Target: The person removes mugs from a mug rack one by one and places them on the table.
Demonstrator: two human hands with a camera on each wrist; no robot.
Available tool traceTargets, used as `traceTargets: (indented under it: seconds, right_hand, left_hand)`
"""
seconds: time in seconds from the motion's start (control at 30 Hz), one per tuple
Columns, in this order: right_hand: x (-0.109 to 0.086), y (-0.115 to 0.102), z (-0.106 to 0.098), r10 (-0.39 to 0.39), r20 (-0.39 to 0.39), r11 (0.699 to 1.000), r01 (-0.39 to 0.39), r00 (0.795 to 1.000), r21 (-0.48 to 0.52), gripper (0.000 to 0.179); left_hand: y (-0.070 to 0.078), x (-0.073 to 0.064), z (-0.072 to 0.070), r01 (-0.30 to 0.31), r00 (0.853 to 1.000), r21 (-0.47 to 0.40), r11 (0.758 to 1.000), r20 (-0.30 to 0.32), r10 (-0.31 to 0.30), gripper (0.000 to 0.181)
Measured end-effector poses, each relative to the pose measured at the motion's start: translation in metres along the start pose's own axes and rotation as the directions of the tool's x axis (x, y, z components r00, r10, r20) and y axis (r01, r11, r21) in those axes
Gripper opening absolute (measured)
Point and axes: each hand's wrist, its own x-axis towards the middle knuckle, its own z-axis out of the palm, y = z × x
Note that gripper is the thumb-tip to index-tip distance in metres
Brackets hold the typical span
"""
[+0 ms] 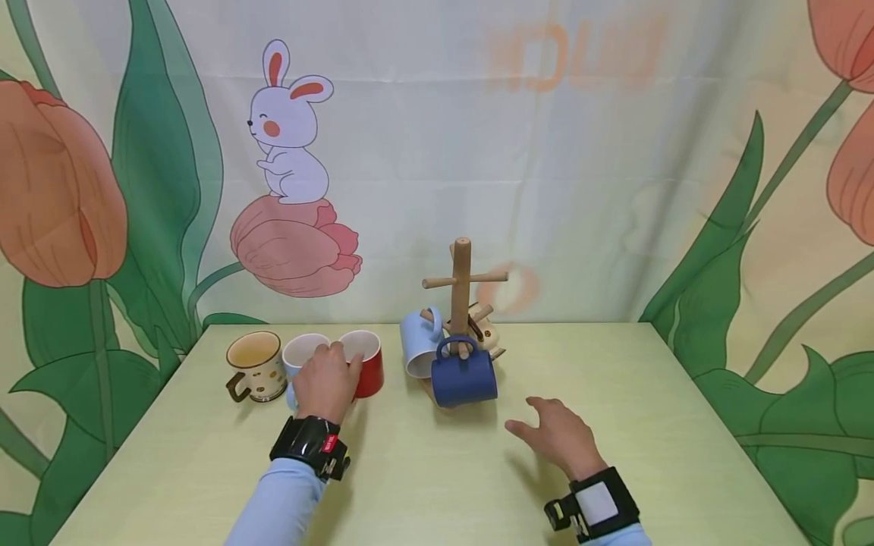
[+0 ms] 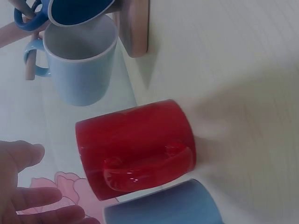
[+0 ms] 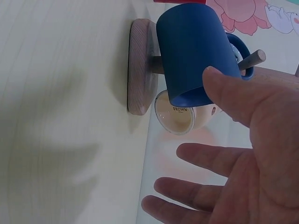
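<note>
Left hand [image 1: 326,383] over red mug [image 1: 371,375] and blue mug [image 2: 163,207], thumb and fingers spread; whether any fingertip touches rim, cannot tell for sure. Both mugs upright on table [image 1: 655,455], side by side. Brown-handled mug [image 1: 265,373] upright beside blue mug. Right hand [image 1: 560,438] wide, thumb apart from fingers, near navy mug [image 1: 464,381]. Navy mug hangs by handle on rack [image 1: 461,296], pale mug [image 1: 415,343] beside it, cream mug [image 1: 488,334] behind, partly hidden.
</note>
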Motion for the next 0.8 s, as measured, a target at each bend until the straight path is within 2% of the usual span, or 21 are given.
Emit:
traceTargets:
  seconds: [0.2, 0.43, 0.57, 0.7, 0.8]
  right_hand:
    - [0.001, -0.003, -0.003, 0.011, -0.026, 1.000, -0.011, 1.000, -0.007, 0.063]
    - [0.002, -0.010, -0.009, -0.024, -0.121, 1.000, 0.023, 0.992, -0.006, 0.058]
    - [0.005, -0.019, -0.015, -0.054, -0.185, 0.998, 0.050, 0.981, -0.027, 0.053]
    - [0.010, -0.033, -0.021, -0.100, -0.269, 0.995, 0.087, 0.958, -0.057, 0.044]
    - [0.014, -0.045, -0.025, -0.136, -0.304, 0.990, 0.118, 0.943, -0.076, 0.041]
  left_hand:
    - [0.013, 0.006, -0.005, -0.061, 0.998, 0.029, 0.998, 0.019, 0.060, 0.048]
    - [0.030, 0.013, -0.010, -0.136, 0.990, 0.053, 0.989, 0.042, 0.134, 0.048]
    - [0.040, 0.018, -0.012, -0.205, 0.978, 0.068, 0.976, 0.062, 0.201, 0.048]
    - [0.053, 0.025, -0.015, -0.269, 0.962, 0.080, 0.960, 0.075, 0.263, 0.044]
    - [0.062, 0.032, -0.016, -0.307, 0.950, 0.093, 0.947, 0.097, 0.298, 0.042]
